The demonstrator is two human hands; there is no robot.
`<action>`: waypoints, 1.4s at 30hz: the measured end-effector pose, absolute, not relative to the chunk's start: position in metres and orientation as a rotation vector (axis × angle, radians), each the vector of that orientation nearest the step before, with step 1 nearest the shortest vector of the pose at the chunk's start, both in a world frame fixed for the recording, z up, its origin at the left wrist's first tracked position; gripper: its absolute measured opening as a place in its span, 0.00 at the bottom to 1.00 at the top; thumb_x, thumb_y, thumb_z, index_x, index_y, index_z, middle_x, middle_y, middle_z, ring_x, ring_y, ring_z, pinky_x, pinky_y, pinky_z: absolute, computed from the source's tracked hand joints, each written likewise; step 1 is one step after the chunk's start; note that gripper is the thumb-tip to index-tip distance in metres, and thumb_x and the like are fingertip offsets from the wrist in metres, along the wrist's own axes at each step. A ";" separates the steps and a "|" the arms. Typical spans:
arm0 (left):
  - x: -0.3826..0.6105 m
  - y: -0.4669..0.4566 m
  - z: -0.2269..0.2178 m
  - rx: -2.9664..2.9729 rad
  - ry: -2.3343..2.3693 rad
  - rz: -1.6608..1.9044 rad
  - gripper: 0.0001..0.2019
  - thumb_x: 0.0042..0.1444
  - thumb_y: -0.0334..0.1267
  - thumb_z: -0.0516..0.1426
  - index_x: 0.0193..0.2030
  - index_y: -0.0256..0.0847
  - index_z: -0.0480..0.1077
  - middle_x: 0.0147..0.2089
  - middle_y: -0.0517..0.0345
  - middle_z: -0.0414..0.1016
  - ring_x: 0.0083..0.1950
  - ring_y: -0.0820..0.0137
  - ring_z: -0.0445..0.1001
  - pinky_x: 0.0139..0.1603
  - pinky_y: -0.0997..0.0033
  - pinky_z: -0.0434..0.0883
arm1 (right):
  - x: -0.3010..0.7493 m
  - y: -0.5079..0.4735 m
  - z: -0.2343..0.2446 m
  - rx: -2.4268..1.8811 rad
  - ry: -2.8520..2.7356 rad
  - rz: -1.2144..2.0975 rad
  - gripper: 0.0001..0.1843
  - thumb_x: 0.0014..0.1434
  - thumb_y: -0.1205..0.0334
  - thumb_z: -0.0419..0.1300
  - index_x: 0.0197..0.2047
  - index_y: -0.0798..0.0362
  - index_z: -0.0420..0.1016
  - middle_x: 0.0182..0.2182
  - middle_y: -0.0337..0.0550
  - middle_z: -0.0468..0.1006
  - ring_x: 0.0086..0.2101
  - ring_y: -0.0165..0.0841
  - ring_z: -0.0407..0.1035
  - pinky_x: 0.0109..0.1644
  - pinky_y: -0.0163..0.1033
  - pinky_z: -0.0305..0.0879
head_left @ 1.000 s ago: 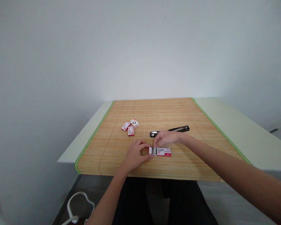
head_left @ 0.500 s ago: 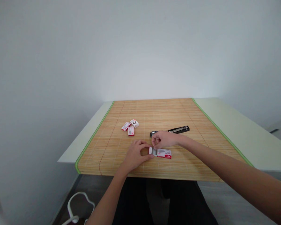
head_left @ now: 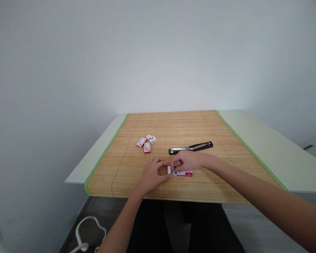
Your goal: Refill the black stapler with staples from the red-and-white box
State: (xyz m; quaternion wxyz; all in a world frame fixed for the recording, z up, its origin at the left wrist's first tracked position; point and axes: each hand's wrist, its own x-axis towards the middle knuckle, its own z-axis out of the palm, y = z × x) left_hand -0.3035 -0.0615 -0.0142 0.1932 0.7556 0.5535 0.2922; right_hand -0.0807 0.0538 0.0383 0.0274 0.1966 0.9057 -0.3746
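Note:
A red and white staple box (head_left: 185, 173) lies on the bamboo mat (head_left: 200, 126) near the table's front edge, slid partly open at its left end. My left hand (head_left: 152, 173) grips that left end with thumb and fingertips. My right hand (head_left: 187, 160) reaches in from the right and covers the top of the box. Its thumb and forefinger pinch the grey staples (head_left: 173, 172) at the opening. A black and silver stapler (head_left: 191, 147) lies opened out flat just behind my right hand.
Three small red and white staple boxes (head_left: 146, 142) sit in a cluster at the mat's left middle. The pale table (head_left: 265, 140) extends to the right of the mat's green edge. A white chair part (head_left: 86, 232) stands on the floor at lower left.
My right hand has dropped down and forward onto the box, covering more of it. The box has shifted slightly under it. My left hand has stayed put.

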 end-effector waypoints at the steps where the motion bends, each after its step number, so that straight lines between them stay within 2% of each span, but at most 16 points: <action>1: -0.304 -0.061 -0.015 2.121 1.554 0.821 0.22 0.53 0.54 0.69 0.53 0.52 0.78 0.54 0.55 0.74 0.57 0.58 0.69 0.59 0.58 0.66 | -0.080 0.054 0.037 0.597 2.803 -1.158 0.15 0.56 0.64 0.65 0.47 0.50 0.85 0.23 0.31 0.71 0.23 0.26 0.62 0.27 0.31 0.51; 8: -0.303 -0.060 -0.017 2.128 1.547 0.830 0.21 0.53 0.53 0.69 0.52 0.52 0.78 0.54 0.56 0.74 0.57 0.58 0.69 0.60 0.57 0.66 | -0.077 0.052 0.032 0.570 2.824 -1.180 0.14 0.59 0.62 0.64 0.48 0.50 0.85 0.23 0.32 0.70 0.23 0.26 0.60 0.27 0.32 0.51; 12: -0.304 -0.062 -0.014 2.108 1.537 0.835 0.22 0.52 0.53 0.70 0.53 0.52 0.78 0.53 0.56 0.74 0.58 0.58 0.69 0.60 0.58 0.66 | -0.066 0.048 0.032 0.698 2.917 -1.199 0.17 0.62 0.56 0.64 0.52 0.49 0.82 0.24 0.33 0.71 0.24 0.28 0.61 0.28 0.33 0.53; 17: -0.311 -0.066 -0.008 2.040 1.429 0.868 0.25 0.56 0.49 0.68 0.60 0.54 0.74 0.58 0.57 0.73 0.61 0.60 0.69 0.64 0.59 0.65 | -0.030 0.027 0.028 0.955 3.138 -0.998 0.25 0.57 0.50 0.71 0.55 0.48 0.77 0.40 0.42 0.76 0.38 0.37 0.70 0.41 0.38 0.65; 22: -0.312 -0.068 -0.009 1.964 1.463 0.851 0.17 0.58 0.48 0.67 0.53 0.51 0.76 0.52 0.58 0.77 0.54 0.61 0.72 0.58 0.60 0.69 | -0.008 0.001 0.013 1.094 3.165 -1.047 0.16 0.61 0.54 0.68 0.51 0.46 0.77 0.43 0.43 0.77 0.40 0.38 0.71 0.43 0.41 0.69; 29: -0.302 -0.068 -0.008 2.087 1.488 0.891 0.15 0.57 0.47 0.67 0.50 0.50 0.77 0.51 0.59 0.78 0.54 0.60 0.72 0.58 0.59 0.68 | -0.006 -0.008 -0.001 1.147 3.356 -0.974 0.17 0.63 0.56 0.66 0.55 0.44 0.76 0.50 0.46 0.75 0.50 0.43 0.70 0.56 0.49 0.70; 32: -0.301 -0.067 -0.009 2.127 1.499 0.898 0.15 0.58 0.49 0.66 0.50 0.50 0.78 0.52 0.57 0.77 0.55 0.59 0.72 0.59 0.57 0.68 | -0.005 -0.008 -0.003 1.159 3.320 -0.960 0.16 0.64 0.55 0.66 0.55 0.44 0.78 0.49 0.46 0.75 0.49 0.43 0.71 0.55 0.49 0.71; 38: -0.302 -0.063 -0.015 2.138 1.529 0.872 0.16 0.57 0.52 0.67 0.50 0.53 0.80 0.52 0.57 0.76 0.56 0.60 0.72 0.60 0.56 0.67 | -0.003 -0.005 -0.008 1.187 3.226 -1.076 0.17 0.65 0.53 0.64 0.56 0.43 0.78 0.48 0.45 0.74 0.40 0.37 0.72 0.44 0.43 0.73; 42: -0.299 -0.062 -0.018 2.150 1.561 0.872 0.16 0.56 0.54 0.67 0.49 0.54 0.80 0.50 0.58 0.76 0.55 0.60 0.72 0.59 0.57 0.67 | -0.005 -0.002 -0.010 1.107 3.273 -1.048 0.16 0.65 0.53 0.64 0.55 0.44 0.79 0.47 0.45 0.74 0.45 0.39 0.72 0.49 0.44 0.72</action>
